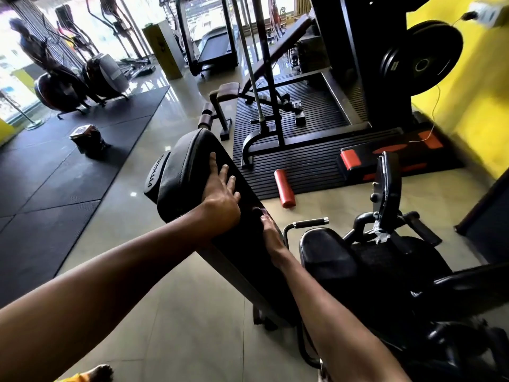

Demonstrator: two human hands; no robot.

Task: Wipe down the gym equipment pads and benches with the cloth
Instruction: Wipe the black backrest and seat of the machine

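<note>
Now we start with the black floor mat (55, 166), which spreads far out to the left of the left hand. Beyond both hands lies a ribbed mat (311, 172), with a tall black rack (344, 51) standing on it and an incline bench (281, 48) tilted up just beside the rack. Well past the right hand, weight plates (421, 59) hang at the rack's side, in front of a yellow wall (473, 106).

Closer in, the long black back pad (181, 172) of a machine runs slanted under both hands, its rounded top end beyond our fingertips. To the right of the right hand sits the machine's black seat pad (327, 255), with a short chrome-tipped handle (311, 223) between that seat and the hand. Farther out, on the near edge of the ribbed mat, rests a black and red step platform (385, 153), and a red foam roller (285, 188) lies on the mat's edge just beyond the right hand.

Our left hand (220, 197) lies flat on the face of the back pad, fingers straight and spread, holding nothing we can see. Our right hand (270, 232) is against the pad's right edge, lower down than the left; its fingers are hidden behind the edge, so we cannot tell how far it is closed. Whether a cloth lies under either hand, we cannot tell.
</note>
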